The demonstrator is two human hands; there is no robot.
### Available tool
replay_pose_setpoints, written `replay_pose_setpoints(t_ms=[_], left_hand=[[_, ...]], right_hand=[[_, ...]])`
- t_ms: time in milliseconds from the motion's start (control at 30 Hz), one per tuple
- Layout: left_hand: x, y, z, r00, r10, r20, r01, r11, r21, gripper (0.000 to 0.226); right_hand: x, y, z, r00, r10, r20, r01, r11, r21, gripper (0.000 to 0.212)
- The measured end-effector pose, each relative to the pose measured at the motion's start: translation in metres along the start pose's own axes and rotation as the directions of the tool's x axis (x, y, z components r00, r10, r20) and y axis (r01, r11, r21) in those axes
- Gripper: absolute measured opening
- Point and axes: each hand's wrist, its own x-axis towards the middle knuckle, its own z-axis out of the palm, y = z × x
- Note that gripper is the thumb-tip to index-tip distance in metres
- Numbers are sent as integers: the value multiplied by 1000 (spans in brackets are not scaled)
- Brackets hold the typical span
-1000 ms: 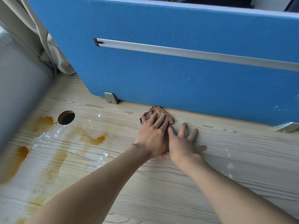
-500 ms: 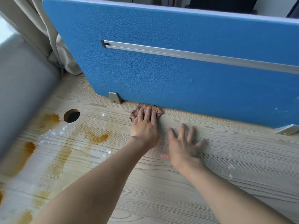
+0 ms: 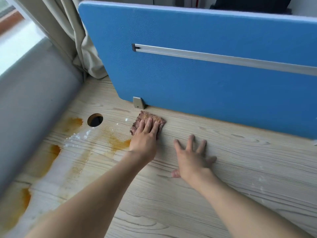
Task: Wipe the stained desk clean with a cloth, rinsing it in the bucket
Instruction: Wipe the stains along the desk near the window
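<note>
A brown cloth (image 3: 154, 118) lies flat on the light wooden desk (image 3: 240, 177), close to the foot of the blue partition. My left hand (image 3: 145, 138) presses on it with straight fingers. My right hand (image 3: 192, 158) rests flat on the bare desk to the right of the cloth, fingers spread. Orange-brown stains (image 3: 118, 143) and white foam (image 3: 77, 137) cover the desk left of the cloth. No bucket is in view.
A blue partition (image 3: 205, 79) with a metal rail (image 3: 223, 58) stands along the back of the desk on a metal bracket (image 3: 138, 103). A round cable hole (image 3: 95, 119) is at the left. A grey ledge (image 3: 30, 100) and curtain (image 3: 72, 40) bound the left side.
My left hand has slid the cloth leftward along the partition toward the bracket and the stains. My right hand has separated from the left and stays flat on the desk.
</note>
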Motion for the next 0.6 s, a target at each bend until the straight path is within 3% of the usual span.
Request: replay_pose_setpoints(t_ms=[133,333,600], left_hand=[[-25,2,15,995,103,8,-103,988,112,76],[12,-20,2,998,-54,20,54,998,-9,73],[-26,-15,13,1000,21,-18,-21,999,-27,59]], right_hand=[[-2,-3,-3,1000,9,15,-10,1000,11,113],[3,-2,0,1000,14,19,-14,1000,1,115],[1,-2,-1,1000,1,22,-1,1000,24,113]])
